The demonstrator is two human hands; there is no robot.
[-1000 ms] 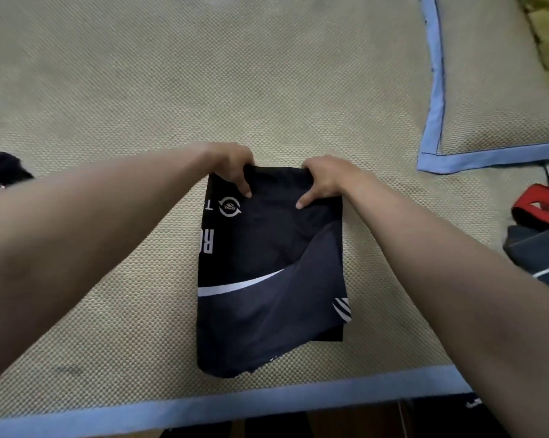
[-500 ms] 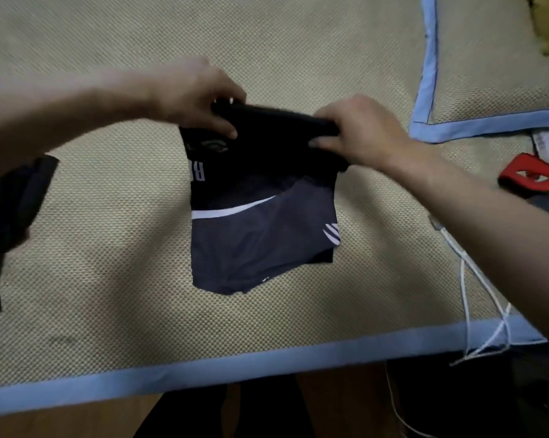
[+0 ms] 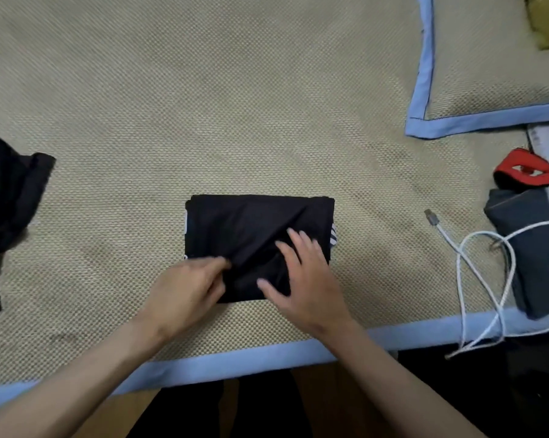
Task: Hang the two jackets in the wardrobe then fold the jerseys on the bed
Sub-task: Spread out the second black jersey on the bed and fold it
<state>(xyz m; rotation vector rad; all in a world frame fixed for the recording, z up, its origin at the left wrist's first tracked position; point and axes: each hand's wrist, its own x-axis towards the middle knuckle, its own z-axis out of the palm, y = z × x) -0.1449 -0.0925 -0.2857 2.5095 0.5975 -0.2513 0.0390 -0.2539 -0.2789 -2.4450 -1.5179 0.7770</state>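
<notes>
Black folded jersey [image 3: 254,226] under right hand [image 3: 301,279]

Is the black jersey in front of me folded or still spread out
Folded. The black jersey lies as a compact rectangle on the mat, with the right hand flat on it and the left hand at its near edge.

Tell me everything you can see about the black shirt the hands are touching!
The black jersey is folded into a flat rectangle lying on the woven tan mat, near its blue edge. The cloth looks thin and smooth, with diagonal creases. Bits of white print peek out at its left and right edges. The right hand rests flat on its near right part, fingers spread. The left hand pinches the fabric at the near edge.
</notes>
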